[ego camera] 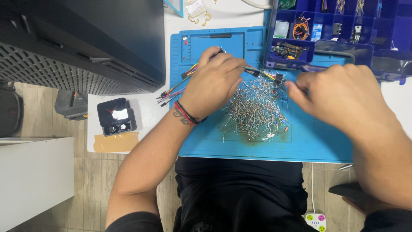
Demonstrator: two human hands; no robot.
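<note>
Multicoloured jumper wires [257, 72] span both hands above the blue mat [317, 146]: left hand [212, 81] grips the bundle, right hand [343, 92] pinches its connector end. Metal pins [255, 109] remain heaped, unsorted, beneath.

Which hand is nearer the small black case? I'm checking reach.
Left. The left hand holds wires just right of the black case; the right hand is across the mat.

My mat [317, 146] looks like matt blue rubber. The loose pins [256, 109] are shiny metal. The organiser box [386, 47] is glossy blue plastic.
</note>
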